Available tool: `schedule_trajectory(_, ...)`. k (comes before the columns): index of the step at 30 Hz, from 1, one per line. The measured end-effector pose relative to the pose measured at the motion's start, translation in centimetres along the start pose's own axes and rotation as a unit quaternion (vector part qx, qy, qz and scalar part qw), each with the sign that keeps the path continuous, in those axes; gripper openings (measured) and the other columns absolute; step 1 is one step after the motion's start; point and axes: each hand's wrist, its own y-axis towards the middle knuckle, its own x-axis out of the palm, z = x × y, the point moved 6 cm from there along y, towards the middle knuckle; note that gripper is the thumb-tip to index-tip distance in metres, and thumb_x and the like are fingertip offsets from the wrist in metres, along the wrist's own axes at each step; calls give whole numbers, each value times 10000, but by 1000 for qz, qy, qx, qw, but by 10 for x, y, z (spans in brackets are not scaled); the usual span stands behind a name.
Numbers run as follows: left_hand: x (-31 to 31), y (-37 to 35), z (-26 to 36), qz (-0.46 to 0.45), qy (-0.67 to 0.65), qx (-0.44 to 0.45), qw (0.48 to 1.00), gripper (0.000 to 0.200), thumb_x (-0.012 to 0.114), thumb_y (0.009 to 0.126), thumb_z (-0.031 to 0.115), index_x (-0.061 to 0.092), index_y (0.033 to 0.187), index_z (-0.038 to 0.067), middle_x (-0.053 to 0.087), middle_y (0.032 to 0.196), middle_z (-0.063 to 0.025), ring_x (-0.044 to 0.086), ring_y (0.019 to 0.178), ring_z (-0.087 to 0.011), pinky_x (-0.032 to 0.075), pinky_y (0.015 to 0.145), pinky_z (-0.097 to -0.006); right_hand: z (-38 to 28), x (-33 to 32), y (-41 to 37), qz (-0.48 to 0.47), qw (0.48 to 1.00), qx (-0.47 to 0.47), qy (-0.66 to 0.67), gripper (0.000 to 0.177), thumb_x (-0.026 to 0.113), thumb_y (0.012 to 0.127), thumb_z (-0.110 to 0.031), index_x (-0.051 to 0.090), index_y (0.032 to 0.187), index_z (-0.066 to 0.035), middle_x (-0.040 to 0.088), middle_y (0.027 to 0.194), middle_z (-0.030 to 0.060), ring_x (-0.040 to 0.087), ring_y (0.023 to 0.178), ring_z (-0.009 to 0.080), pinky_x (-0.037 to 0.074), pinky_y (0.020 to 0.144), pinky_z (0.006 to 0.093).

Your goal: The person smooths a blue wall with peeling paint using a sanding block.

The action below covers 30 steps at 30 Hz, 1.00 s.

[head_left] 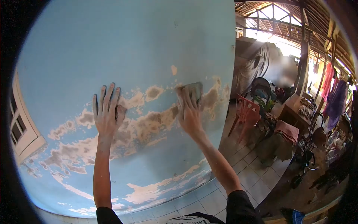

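Observation:
A light blue wall [149, 44] fills the middle of the view, with a band of peeled, bare plaster [149, 125] across it. My left hand [107, 112] lies flat on the wall at the left part of this band, fingers spread, holding nothing. Further right, my right hand [191, 112] presses a grey-green, roughly square sheet of sandpaper [197, 91] against the wall. Its fingers lie over the sheet and cover part of it. A dusty, darker smear surrounds the right hand on the paint.
A window frame [28, 138] is at the far left. Past the wall's right edge are a red plastic chair [247, 112], a wooden table [294, 110], a covered vehicle-like shape [253, 61] and hanging clothes [335, 97]. Pale floor tiles [257, 179] run along the wall's foot.

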Motion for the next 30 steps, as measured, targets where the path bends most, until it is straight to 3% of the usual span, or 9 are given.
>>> schedule_trajectory(1, 0, -1, -1, 0, 2, 0, 1000, 476, 434, 921, 205, 469, 1395, 188, 417, 1476, -32, 347, 1386, -281, 245, 1135, -534, 14, -3, 8, 0, 1000, 2, -3, 496, 374, 1008, -168, 287, 1463, 10, 326, 1477, 264, 191, 1404, 457, 223, 1133, 507)
schedule_trajectory(3, 1, -1, -1, -4, 2, 0, 1000, 476, 428, 924, 204, 465, 1398, 186, 416, 1477, -35, 345, 1386, -285, 244, 1135, -536, 78, -12, 34, 96, 943, 201, 245, 485, 367, 1023, -212, 304, 1468, -30, 267, 1524, 217, 178, 1427, 409, 168, 1159, 464)
schedule_trajectory(6, 1, -1, 0, 2, 3, 1, 1000, 465, 414, 931, 203, 474, 1392, 177, 414, 1479, -33, 352, 1383, -288, 237, 1137, -538, 99, -23, 55, 153, 925, 263, 229, 522, 337, 1022, -225, 236, 1485, -7, 322, 1474, 281, 187, 1418, 424, 197, 1143, 496)
schedule_trajectory(12, 1, -1, 0, 2, 19, -2, 1000, 455, 404, 933, 204, 493, 1377, 167, 434, 1466, -34, 360, 1381, -281, 231, 1140, -535, 24, 6, -12, 8, 996, 89, 18, 558, 348, 1018, -274, 219, 1491, -5, 254, 1513, 264, 192, 1421, 411, 190, 1131, 537)
schedule_trajectory(17, 4, -3, -1, 8, 25, -1, 1000, 460, 399, 931, 198, 490, 1381, 166, 438, 1465, -33, 350, 1387, -278, 220, 1146, -532, 113, 1, 43, 129, 935, 241, 227, 609, 342, 1014, -360, 208, 1495, -11, 193, 1554, 204, 155, 1443, 373, 23, 1115, 632)
schedule_trajectory(20, 4, -3, -2, 1, 24, -9, 1000, 466, 397, 925, 186, 489, 1382, 168, 438, 1465, -31, 346, 1390, -274, 218, 1148, -528, 131, -3, 60, 159, 927, 289, 180, 622, 334, 1013, -384, 213, 1492, -6, 160, 1565, 197, 107, 1449, 381, -10, 1123, 612)
schedule_trajectory(24, 3, -1, -1, 13, 26, -8, 1000, 480, 405, 908, 175, 489, 1381, 168, 442, 1462, -32, 352, 1387, -273, 218, 1149, -527, 83, 1, 20, 99, 935, 295, 168, 627, 327, 1014, -388, 208, 1493, -1, 140, 1573, 186, 72, 1456, 374, -22, 1126, 607)
schedule_trajectory(26, 0, 0, 1, 13, 9, -7, 1000, 485, 405, 898, 156, 495, 1374, 168, 446, 1459, -30, 361, 1382, -274, 219, 1150, -528, 50, 24, -16, 73, 971, 167, 156, 636, 321, 1013, -402, 200, 1497, -8, 123, 1577, 186, 41, 1460, 372, -29, 1133, 588)
schedule_trajectory(30, 3, -1, -1, 13, 23, -14, 1000, 489, 417, 885, 138, 505, 1365, 166, 453, 1454, -33, 376, 1373, -279, 230, 1144, -531, 97, 14, 11, 20, 981, 171, 87, 644, 320, 1010, -407, 189, 1503, -15, 118, 1576, 195, 27, 1460, 381, -27, 1132, 584)
